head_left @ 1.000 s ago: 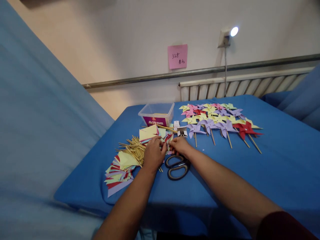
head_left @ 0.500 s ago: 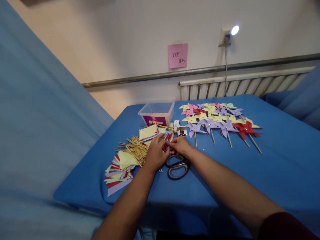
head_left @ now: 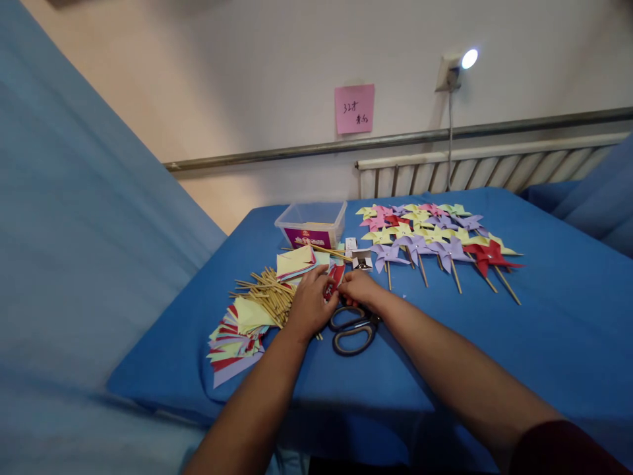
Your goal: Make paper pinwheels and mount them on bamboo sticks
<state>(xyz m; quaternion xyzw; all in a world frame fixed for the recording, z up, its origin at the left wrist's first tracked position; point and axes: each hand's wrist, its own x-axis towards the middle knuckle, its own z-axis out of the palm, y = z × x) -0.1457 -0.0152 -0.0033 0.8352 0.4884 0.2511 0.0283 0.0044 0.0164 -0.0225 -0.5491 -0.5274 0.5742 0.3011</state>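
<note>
My left hand (head_left: pixel 307 302) and my right hand (head_left: pixel 360 287) meet over a blue-covered table (head_left: pixel 544 316). Both pinch a red paper piece (head_left: pixel 337 276) between their fingertips. Just below the hands lie black-handled scissors (head_left: pixel 352 330). Left of my left hand is a heap of wooden sticks (head_left: pixel 264 295) and a pile of cut coloured paper (head_left: pixel 237 333). A stack of folded coloured sheets (head_left: pixel 295 261) sits just beyond my left hand.
Rows of finished paper pinwheels (head_left: pixel 435 239) on sticks lie at the back right. A clear plastic box (head_left: pixel 311 224) stands at the back, a small white box (head_left: pixel 361 259) near it. Blue fabric (head_left: pixel 74 264) rises at left. A radiator (head_left: pixel 475 171) and a pink note (head_left: pixel 354 109) are on the wall.
The hands have drawn closer together and the red paper piece now shows between their fingertips. The view has shifted very slightly.
</note>
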